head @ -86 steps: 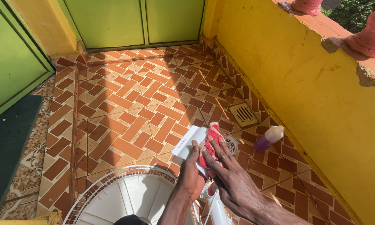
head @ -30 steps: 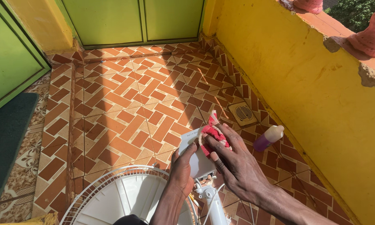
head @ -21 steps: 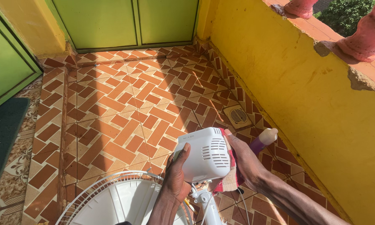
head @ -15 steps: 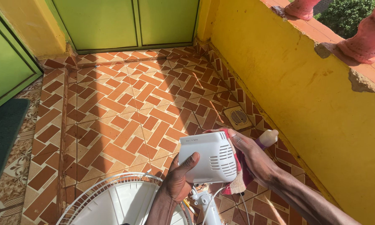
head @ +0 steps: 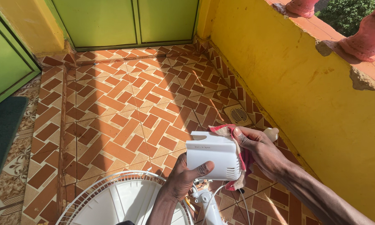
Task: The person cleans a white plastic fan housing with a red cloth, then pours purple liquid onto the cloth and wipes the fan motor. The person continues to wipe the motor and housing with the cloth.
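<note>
at the bottom edge lies the white wire fan grille (head: 112, 196), with the fan's white stand neck (head: 208, 204) and a thin cable just to its right. above them the left hand (head: 183, 179) comes up from below and cups the underside of the white motor housing (head: 212, 154), its thumb laid across the front face. the housing is held in the air over the tiled floor (head: 125, 104), its vented end turned to the right. the right hand (head: 262, 150) reaches in from the lower right and presses a red and cream cloth (head: 242, 160) against that vented end, fingers curled over the top edge of the cloth and thumb underneath, the cloth hanging down below the housing. just behind the right hand a bottle with a pale cap (head: 271, 133) peeks out by the yellow wall (head: 304, 83). farther off a square floor drain (head: 238, 115) sits in the tiles near the wall, and green doors (head: 133, 21) close the far end.
</note>
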